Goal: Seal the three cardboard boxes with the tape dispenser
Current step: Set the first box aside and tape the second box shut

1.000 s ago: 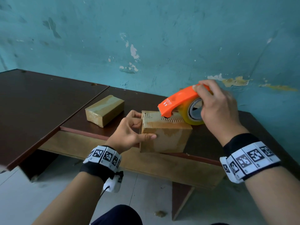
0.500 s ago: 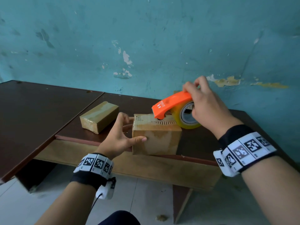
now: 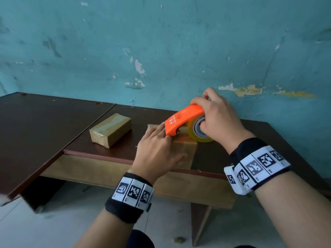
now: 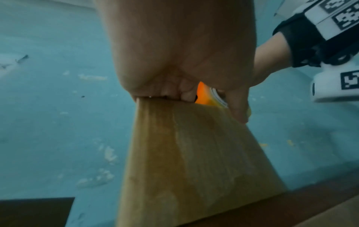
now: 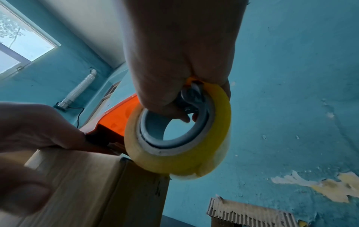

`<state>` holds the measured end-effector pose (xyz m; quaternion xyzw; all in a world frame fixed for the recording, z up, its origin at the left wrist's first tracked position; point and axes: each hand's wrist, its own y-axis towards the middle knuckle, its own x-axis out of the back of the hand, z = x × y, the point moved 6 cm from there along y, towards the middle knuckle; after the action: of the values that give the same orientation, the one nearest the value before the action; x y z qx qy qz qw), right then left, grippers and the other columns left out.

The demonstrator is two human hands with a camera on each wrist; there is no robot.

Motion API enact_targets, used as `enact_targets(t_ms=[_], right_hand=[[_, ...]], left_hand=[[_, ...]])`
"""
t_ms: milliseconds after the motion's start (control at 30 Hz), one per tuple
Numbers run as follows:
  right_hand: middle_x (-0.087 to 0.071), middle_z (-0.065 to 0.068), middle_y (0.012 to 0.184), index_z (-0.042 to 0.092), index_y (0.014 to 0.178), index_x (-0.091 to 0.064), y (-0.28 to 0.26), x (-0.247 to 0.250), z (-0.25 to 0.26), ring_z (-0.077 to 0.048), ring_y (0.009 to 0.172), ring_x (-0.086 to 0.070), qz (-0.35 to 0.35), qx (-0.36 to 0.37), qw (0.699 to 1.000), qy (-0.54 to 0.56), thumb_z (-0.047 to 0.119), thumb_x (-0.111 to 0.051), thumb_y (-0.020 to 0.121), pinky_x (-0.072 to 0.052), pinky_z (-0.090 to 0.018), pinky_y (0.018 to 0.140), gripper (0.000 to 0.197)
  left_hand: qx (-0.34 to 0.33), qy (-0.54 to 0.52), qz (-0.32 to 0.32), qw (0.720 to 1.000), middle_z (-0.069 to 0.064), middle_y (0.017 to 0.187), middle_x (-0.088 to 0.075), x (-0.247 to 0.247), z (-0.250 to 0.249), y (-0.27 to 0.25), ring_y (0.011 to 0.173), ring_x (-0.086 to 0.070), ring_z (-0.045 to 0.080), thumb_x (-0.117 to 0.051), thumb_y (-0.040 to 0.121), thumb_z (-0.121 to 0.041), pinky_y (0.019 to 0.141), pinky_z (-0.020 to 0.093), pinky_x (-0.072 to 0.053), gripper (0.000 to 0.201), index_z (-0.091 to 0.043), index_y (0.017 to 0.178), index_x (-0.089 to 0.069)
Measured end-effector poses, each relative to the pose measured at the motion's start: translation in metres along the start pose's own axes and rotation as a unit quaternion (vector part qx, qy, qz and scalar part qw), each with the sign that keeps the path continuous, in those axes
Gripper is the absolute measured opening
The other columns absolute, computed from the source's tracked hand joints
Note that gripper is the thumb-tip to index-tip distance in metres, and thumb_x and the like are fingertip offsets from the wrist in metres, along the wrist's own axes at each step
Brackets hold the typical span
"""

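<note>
A brown cardboard box [image 3: 186, 151] stands near the front edge of the low dark table [image 3: 125, 149]. My left hand [image 3: 157, 149] holds it, fingers laid over its top and thumb along its front face [image 4: 194, 161]. My right hand [image 3: 218, 122] grips the orange tape dispenser [image 3: 182, 119]. The dispenser's yellowish tape roll [image 5: 194, 161] rests on the box's top right end, and its orange nose sits by my left fingertips. A second box [image 3: 110, 129], glossy with tape, lies to the left. A third box's corrugated edge [image 5: 248, 215] shows low by the wall.
A higher dark tabletop [image 3: 44, 126] adjoins on the left. The peeling teal wall [image 3: 179, 59] runs close behind the table. Pale floor [image 3: 53, 221] lies below the table's front edge.
My left hand has shifted from the box's left end onto its top, towards the dispenser. The right hand and dispenser have stayed on the box's right end.
</note>
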<state>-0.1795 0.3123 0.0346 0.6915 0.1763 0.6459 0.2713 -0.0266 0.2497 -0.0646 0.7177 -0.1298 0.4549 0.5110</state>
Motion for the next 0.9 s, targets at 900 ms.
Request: enact_targets(t_ms=[900], right_hand=[[-0.055,-0.012,0.112,0.03,0.15,-0.046,-0.067,-0.033,-0.07,-0.037,0.084,-0.064,0.006,-0.162,0.987,-0.011,-0.005,-0.058,0.092,-0.055,-0.045,0.071,0.068]], left_hand=[[0.017,-0.005,0.019,1.0,-0.002,0.143,-0.064,-0.002,0.019,-0.001,0.134,-0.058,0.013,-0.048,0.089,-0.075,0.104,0.039,-0.054,0.074,-0.019,0.133,-0.069]])
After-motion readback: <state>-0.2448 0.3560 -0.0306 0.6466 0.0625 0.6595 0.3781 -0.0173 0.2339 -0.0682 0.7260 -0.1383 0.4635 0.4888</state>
